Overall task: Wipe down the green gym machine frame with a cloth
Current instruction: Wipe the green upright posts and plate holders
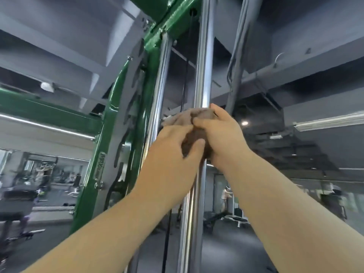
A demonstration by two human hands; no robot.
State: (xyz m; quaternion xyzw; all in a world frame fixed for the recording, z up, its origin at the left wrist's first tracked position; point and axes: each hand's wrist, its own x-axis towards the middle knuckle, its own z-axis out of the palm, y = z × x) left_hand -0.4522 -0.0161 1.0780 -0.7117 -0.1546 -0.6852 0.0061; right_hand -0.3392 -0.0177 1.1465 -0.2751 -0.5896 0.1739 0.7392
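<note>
A brown cloth [189, 120] is wrapped round a chrome guide rod [203, 62] of the green gym machine frame [106, 134]. My left hand [173, 146] grips the cloth from the left, thumb across its lower part. My right hand [220, 133] grips it from the right, fingers curled over the top. Both hands are raised above eye level and meet on the rod. The part of the rod under the cloth is hidden.
A second chrome rod [157, 95] and a black cable [185, 75] run parallel just left of the wiped rod. Grey ceiling beams and pipes [236, 56] hang overhead. Benches and other machines [19, 194] stand on the gym floor at lower left.
</note>
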